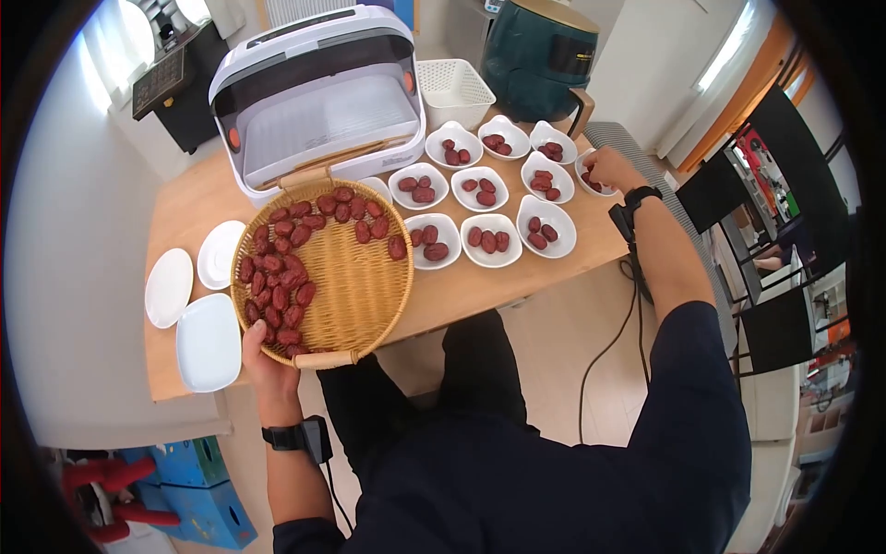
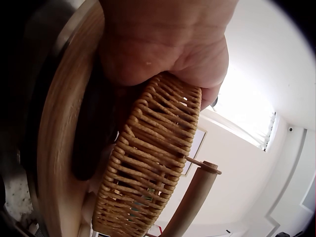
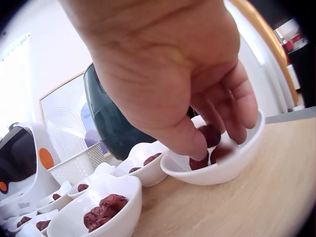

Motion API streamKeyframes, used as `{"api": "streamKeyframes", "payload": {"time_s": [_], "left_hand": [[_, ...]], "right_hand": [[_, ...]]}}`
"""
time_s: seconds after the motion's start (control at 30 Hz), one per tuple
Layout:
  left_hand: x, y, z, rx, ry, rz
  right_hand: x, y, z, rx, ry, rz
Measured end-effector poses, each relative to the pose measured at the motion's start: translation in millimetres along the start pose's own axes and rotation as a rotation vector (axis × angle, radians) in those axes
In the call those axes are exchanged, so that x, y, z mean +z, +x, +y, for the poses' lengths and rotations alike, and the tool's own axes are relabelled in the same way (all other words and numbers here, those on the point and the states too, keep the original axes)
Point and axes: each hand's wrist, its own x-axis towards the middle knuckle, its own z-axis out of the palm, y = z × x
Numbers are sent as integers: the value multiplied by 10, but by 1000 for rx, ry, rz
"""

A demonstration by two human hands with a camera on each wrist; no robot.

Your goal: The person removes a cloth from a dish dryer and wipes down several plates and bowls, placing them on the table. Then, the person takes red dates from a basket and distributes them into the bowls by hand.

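Note:
My left hand [image 1: 268, 355] grips the near left rim of a round woven basket [image 1: 355, 295], thumb over the edge beside a wooden handle [image 2: 192, 200]. Many dried red dates [image 1: 281, 268] lie along the basket's left and far sides; its right part shows bare weave. At the far right, my right hand [image 1: 614, 171] reaches down into a small white bowl [image 3: 229, 173]. In the right wrist view its thumb and fingers stand apart, loosely bent around a dark date [image 3: 211, 134]. A blurred date [image 3: 224, 152] lies beneath the fingers, next to another date [image 3: 198, 162].
Several white bowls [image 1: 480, 254] with dates stand in rows on the wooden table [image 1: 452, 297]. White plates [image 1: 210, 342] lie left of the basket. Behind are a white dish cabinet [image 1: 318, 111], a perforated white bin [image 1: 454, 92] and a green air fryer [image 1: 535, 65].

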Motion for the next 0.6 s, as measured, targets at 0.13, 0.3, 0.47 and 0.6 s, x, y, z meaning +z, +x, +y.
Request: {"api": "streamKeyframes", "payload": {"time_s": [0.13, 0.3, 0.47, 0.6], "left_hand": [[130, 8, 22, 34, -1, -64], [172, -39, 134, -7, -57, -128], [142, -11, 112, -48, -78, -125], [97, -2, 114, -90, -113, -119]], "right_hand": [[-262, -229, -523, -110, 161, 306], [-413, -1177, -2036, -635, 602, 46], [-125, -1616, -3479, -1220, 359, 50], [299, -1403, -4086, -1304, 196, 201]]}}
